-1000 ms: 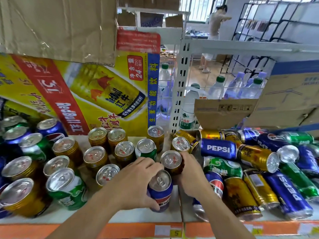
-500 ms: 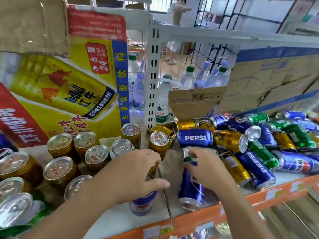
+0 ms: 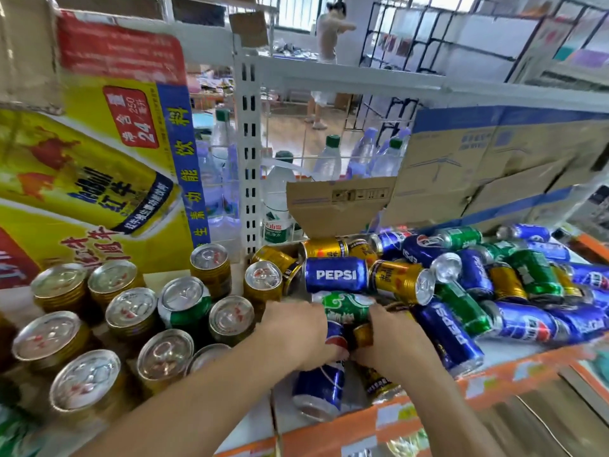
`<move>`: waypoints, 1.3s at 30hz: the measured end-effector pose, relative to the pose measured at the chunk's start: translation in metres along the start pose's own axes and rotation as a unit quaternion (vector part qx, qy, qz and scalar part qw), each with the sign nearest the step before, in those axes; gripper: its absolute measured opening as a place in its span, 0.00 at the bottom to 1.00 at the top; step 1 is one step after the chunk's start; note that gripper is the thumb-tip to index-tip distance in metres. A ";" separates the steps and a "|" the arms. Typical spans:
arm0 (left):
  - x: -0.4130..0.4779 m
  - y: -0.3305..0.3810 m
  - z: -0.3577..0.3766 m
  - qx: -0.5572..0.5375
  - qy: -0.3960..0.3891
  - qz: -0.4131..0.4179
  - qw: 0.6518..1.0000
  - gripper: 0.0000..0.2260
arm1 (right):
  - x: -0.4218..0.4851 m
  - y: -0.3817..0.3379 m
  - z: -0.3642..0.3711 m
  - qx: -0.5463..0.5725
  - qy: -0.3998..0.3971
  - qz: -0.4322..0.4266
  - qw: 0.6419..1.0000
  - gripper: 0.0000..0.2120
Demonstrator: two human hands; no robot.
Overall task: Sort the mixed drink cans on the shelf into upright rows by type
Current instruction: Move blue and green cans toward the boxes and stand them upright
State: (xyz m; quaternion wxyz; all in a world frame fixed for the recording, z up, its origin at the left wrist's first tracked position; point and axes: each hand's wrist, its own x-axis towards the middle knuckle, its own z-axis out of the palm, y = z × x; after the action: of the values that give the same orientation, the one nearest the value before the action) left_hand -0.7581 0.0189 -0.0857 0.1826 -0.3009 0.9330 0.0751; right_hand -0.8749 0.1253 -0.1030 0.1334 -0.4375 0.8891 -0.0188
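Right now the left hand (image 3: 296, 334) is curling over the far end of a blue Pepsi can (image 3: 321, 384). The right hand (image 3: 393, 341) is closing the same way round a gold can (image 3: 377, 382) that is lying just beside it at its 3 o'clock side. Both cans are lying flat near the front lip of the shelf (image 3: 329, 435), with long axes running from 12 to 6 o'clock and near ends pointing at the lip. Each hand is sitting over its own can, so neither should be needing to cross the other. A green can (image 3: 346, 306) is lying crosswise at 12 o'clock from the knuckles, axis from 9 to 3; it seems to be touching the fingertips, though they are hiding the contact. Beyond it another flat Pepsi can (image 3: 336, 274) is lying the same way. The upright gold cans (image 3: 130, 311) are standing at 9 to 10 o'clock, with one upright green one (image 3: 184, 305) mixed among them, while the unsorted heap (image 3: 514, 282) is sprawling from 1 to 3 o'clock. Tipping the two held cans upright is likely to be crowded by the crosswise green can, so lifting them toward 6 o'clock first looks safer.
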 end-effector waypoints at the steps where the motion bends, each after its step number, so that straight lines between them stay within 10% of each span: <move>1: 0.002 0.005 0.002 -0.028 -0.009 -0.007 1.000 0.34 | 0.000 0.000 0.000 -0.009 -0.008 -0.011 1.000 0.29; 10: 0.013 0.017 0.015 -0.227 -0.043 -0.040 0.972 0.36 | 0.003 0.015 0.008 0.009 -0.002 -0.076 0.997 0.33; 24: -0.015 -0.026 -0.019 -0.084 0.073 -0.006 0.994 0.30 | 0.004 0.020 0.008 0.306 -0.024 -0.135 0.942 0.29; 39: -0.016 -0.058 0.000 -0.079 0.096 -0.005 0.992 0.37 | 0.001 -0.010 0.009 0.218 -0.123 -0.225 0.941 0.40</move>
State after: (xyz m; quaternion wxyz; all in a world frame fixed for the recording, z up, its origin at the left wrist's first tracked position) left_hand -0.7122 -0.0190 -0.0816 0.0684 -0.3246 0.9359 0.1182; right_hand -0.8655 0.1189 -0.1106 0.3263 -0.5855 0.7179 -0.1881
